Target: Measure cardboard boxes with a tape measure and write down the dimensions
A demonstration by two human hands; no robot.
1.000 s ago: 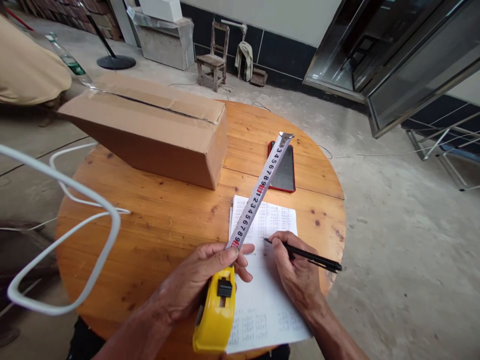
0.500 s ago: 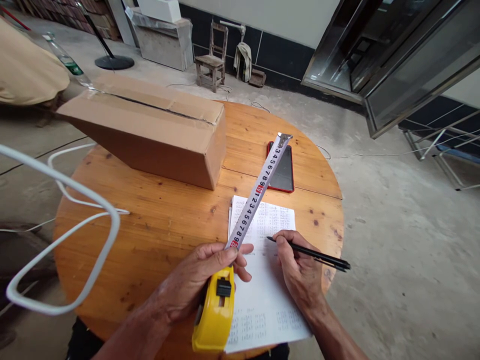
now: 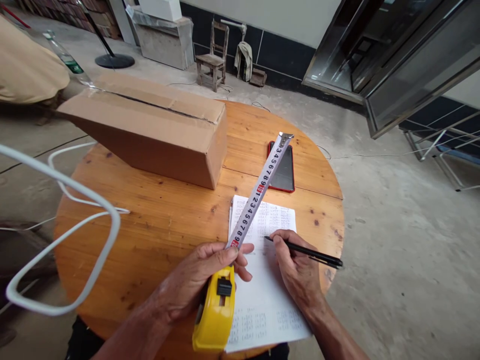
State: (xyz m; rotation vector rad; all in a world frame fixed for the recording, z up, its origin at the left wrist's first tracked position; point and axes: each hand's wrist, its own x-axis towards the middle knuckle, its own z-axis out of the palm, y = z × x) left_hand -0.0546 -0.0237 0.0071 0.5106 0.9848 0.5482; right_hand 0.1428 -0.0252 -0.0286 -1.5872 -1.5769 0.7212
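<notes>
Wooden table (image 3: 161,225), open left of paper (image 3: 258,290), which reaches the near edge. Yellow tape measure (image 3: 215,315) at paper's left edge, numbered blade (image 3: 250,212) extended; left hand (image 3: 200,267) pinches blade, right hand (image 3: 300,272) pinches black pen (image 3: 318,256).

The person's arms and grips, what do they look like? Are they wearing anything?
The left grip and right grip are human hands, without gloves. The forearms show no sleeves, and no watch or bracelet can be seen.
</notes>
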